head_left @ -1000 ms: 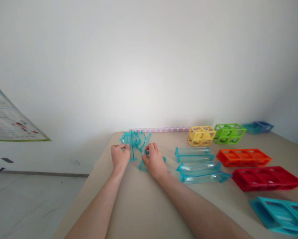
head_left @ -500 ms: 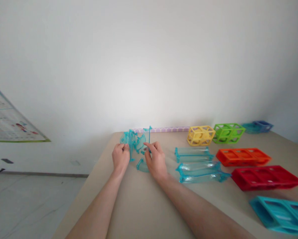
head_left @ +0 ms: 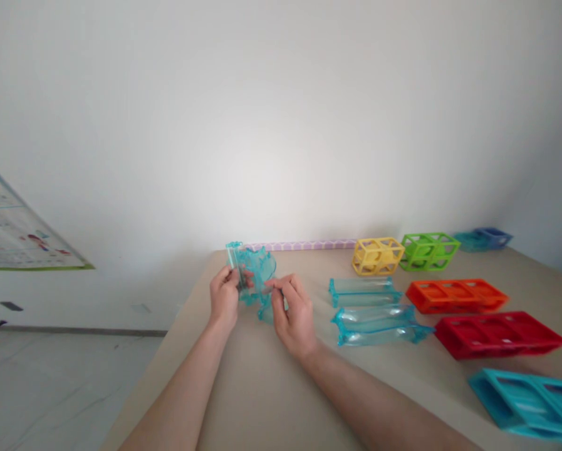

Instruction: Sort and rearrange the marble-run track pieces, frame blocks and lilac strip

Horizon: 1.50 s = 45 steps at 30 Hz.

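My left hand (head_left: 223, 297) is closed around a clear teal half-tube piece (head_left: 234, 255), which stands nearly upright with its small-lugged end at the top. My right hand (head_left: 294, 313) is to the right of it, thumb and forefinger pinched together. What sits between those fingertips is too blurred to make out. Behind and between my hands lies a pile of clear teal curved pieces (head_left: 262, 260), partly covered by the held piece. Another small teal piece (head_left: 265, 311) rests on the table by my right fingers, partly hidden.
Right of my hands lie two clear teal troughs (head_left: 365, 292). Beyond are a yellow frame (head_left: 378, 255), a green frame (head_left: 430, 252), an orange frame (head_left: 457, 295), a red frame (head_left: 499, 335), a teal frame (head_left: 534, 404) and blue pieces (head_left: 494, 238). A purple patterned strip (head_left: 304, 245) runs along the wall.
The upright teal piece in my left hand has turned and shifted slightly left. The upright teal piece at my right hand no longer stands there, and its fingers have drawn into a pinch.
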Tool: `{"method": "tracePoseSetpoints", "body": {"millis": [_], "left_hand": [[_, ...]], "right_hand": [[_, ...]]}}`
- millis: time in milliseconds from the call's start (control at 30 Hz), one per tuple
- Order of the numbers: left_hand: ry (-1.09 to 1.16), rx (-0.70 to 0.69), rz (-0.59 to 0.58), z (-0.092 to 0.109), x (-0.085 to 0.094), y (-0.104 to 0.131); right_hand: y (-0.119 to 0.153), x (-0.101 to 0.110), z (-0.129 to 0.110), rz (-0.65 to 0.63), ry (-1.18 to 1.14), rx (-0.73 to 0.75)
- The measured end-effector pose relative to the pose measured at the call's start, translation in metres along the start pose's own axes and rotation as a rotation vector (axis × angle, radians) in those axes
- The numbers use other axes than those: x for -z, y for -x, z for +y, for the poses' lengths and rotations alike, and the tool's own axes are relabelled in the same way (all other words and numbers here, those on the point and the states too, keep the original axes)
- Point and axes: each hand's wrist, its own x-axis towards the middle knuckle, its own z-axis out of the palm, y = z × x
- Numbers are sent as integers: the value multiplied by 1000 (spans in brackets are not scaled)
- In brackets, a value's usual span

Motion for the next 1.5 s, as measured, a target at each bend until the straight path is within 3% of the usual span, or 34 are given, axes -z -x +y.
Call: {"method": "tracePoseSetpoints", "body": {"millis": [67,167,267,333,400,533,667,833,1200,1500], "left_hand": [[132,51,-89,6,-6,8],[265,132,-217,15,-14,25],[460,278,-435,23,-21,45],[627,402,-588,28,-25,55],[704,467,-645,31,-29,62],[609,483,-563,32,-32,67],[544,404,-473,30,-31,67],[543,335,-469,26,-29,66],[510,341,-523,27,-29,69],[411,208,-408,32,-22,65]], "right_hand": [[13,4,-9,-35,-122,-164],[39,15,-18,-191,-442,-432],[59,31,-19,-265,-583,-477],[64,37,-19,-236,-630,-503],[64,39,-17,-183,-646,-501],[61,38,-13,-133,-464,-379],[59,41,-11,-138,-301,-327],[57,43,-9,-170,-237,-308],[60,38,-1,-197,-236,-361],[58,37,-8,-286,-414,-453]]}}
